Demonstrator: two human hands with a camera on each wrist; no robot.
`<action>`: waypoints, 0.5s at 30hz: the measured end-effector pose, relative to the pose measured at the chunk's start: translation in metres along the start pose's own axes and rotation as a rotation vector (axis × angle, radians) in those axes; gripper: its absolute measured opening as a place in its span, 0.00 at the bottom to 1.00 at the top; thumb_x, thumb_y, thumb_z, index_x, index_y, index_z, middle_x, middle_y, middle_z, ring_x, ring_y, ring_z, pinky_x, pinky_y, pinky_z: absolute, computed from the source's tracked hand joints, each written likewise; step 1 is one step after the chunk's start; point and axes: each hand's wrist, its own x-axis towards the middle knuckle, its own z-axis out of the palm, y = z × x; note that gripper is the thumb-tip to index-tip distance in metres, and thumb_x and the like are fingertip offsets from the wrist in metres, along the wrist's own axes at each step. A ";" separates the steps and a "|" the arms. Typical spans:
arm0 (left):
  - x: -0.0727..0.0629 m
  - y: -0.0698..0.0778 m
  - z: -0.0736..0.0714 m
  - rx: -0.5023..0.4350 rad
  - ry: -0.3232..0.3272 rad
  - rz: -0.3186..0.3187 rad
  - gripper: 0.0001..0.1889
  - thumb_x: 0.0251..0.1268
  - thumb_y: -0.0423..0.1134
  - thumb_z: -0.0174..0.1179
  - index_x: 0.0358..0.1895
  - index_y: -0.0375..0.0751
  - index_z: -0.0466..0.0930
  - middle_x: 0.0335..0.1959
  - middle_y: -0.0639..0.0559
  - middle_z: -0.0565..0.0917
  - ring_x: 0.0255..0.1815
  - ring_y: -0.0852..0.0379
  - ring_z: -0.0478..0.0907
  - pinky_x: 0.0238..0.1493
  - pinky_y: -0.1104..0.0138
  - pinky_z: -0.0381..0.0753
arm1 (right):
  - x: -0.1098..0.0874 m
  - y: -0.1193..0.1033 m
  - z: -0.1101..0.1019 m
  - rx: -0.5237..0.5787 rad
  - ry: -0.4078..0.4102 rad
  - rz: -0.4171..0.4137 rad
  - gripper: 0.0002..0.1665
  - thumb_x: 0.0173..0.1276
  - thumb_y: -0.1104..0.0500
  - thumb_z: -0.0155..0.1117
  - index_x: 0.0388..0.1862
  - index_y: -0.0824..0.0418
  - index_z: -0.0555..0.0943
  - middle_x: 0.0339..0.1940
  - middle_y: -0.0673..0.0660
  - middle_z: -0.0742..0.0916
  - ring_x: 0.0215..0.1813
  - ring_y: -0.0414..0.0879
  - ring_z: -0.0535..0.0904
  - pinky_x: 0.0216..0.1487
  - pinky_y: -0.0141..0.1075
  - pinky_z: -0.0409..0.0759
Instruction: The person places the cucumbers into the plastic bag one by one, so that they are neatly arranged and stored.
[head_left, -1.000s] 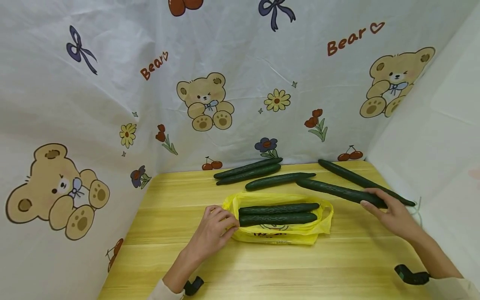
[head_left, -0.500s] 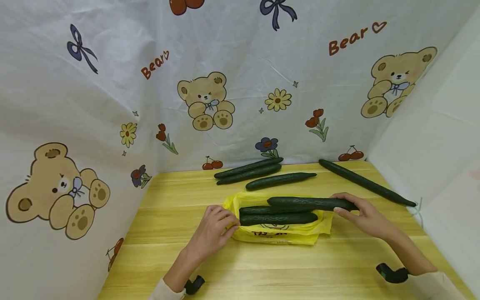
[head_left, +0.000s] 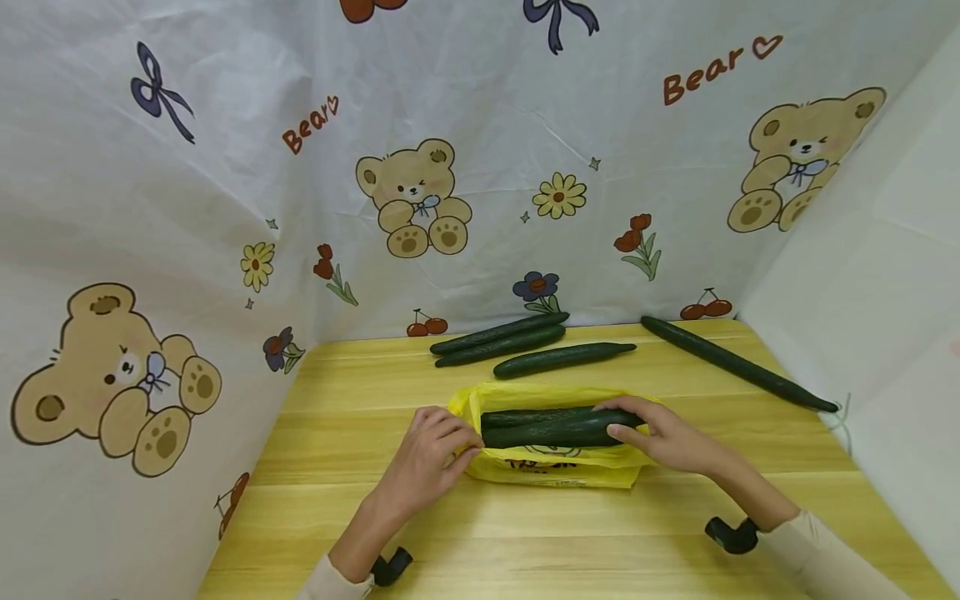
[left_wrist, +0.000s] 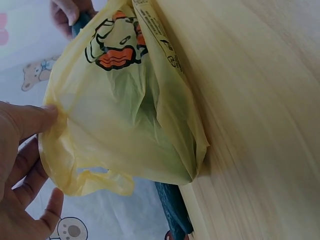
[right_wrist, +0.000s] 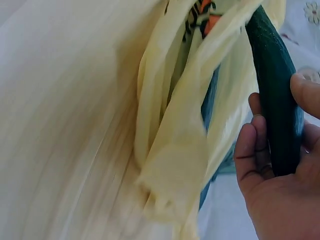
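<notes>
A yellow plastic bag [head_left: 570, 477] with a printed picture lies on the table, its mouth spread upward. My left hand [head_left: 433, 450] pinches the bag's left rim between thumb and fingers; the left wrist view shows the thumb on the thin plastic. My right hand [head_left: 667, 433] grips one end of a dark green cucumber [right_wrist: 275, 90], which sits at the bag's mouth with its far end inside. Behind it in the bag another cucumber [head_left: 525, 417] shows in part. The held cucumber covers much of what else lies in there.
Behind the bag, a single cucumber [head_left: 562, 360] lies on the wooden table [head_left: 360, 492]. Two more cucumbers [head_left: 501, 343] lie side by side near the back cloth. A long cucumber [head_left: 738, 363] slants along the right side. White bear-printed cloth [head_left: 480, 108] walls the back and sides.
My right hand has carried the cucumber leftward from the right side of the table and down into the bag's mouth. The left hand has kept its hold on the rim.
</notes>
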 end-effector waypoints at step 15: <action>0.010 0.002 -0.006 -0.032 0.127 0.016 0.02 0.76 0.44 0.70 0.41 0.56 0.90 0.40 0.63 0.91 0.46 0.59 0.83 0.58 0.56 0.78 | 0.040 -0.016 0.019 -0.034 -0.088 -0.096 0.23 0.83 0.53 0.64 0.71 0.57 0.80 0.67 0.58 0.87 0.61 0.53 0.86 0.60 0.45 0.86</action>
